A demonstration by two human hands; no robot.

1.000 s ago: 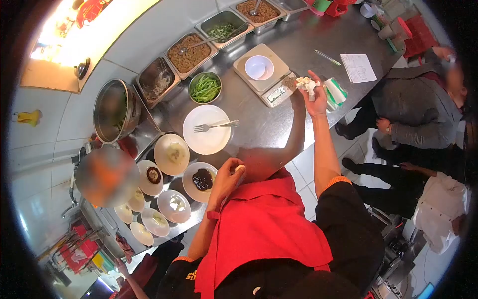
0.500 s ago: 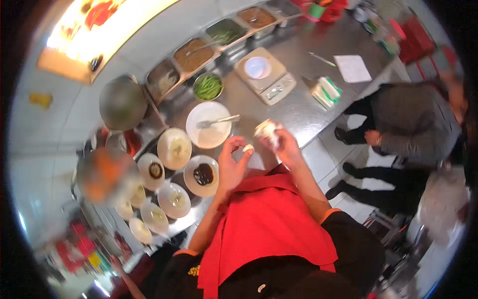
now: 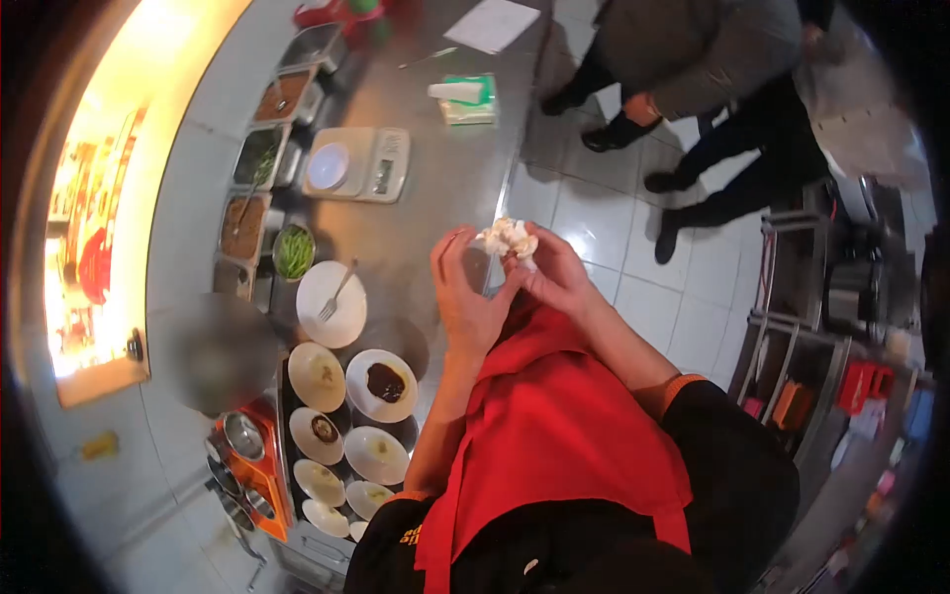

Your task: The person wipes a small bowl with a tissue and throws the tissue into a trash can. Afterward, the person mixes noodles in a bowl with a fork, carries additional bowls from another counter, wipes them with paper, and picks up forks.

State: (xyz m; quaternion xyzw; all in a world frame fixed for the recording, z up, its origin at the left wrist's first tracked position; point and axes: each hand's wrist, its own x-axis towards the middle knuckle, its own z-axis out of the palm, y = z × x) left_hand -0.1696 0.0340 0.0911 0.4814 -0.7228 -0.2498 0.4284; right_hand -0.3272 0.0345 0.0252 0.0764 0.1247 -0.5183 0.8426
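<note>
My right hand [image 3: 559, 272] is closed round a crumpled, pale white-and-brown clump [image 3: 509, 240] in front of the red apron. Right beside it is my left hand [image 3: 465, 282], its thumb reaching toward the clump and its fingers curled; whatever lies between those fingers is too small to make out. Beyond the hands, a white plate [image 3: 346, 319] bears a fork [image 3: 338, 292]. A bowl with dark sauce [image 3: 385, 382] sits nearer, left of my left forearm. A scale [image 3: 388, 166] carries a small white bowl [image 3: 328, 165].
Metal trays of food [image 3: 243, 226] line the wall by a bowl of green vegetables [image 3: 294, 251]. Several pale bowls [image 3: 377, 454] stand at lower left. A green-and-white packet [image 3: 469, 100] and paper [image 3: 492, 25] lie farther up. Two people [image 3: 693, 59] stand at upper right.
The view has turned right. My right hand has come back from beside the scale with the clump, and my left hand has risen; the two now meet before the apron.
</note>
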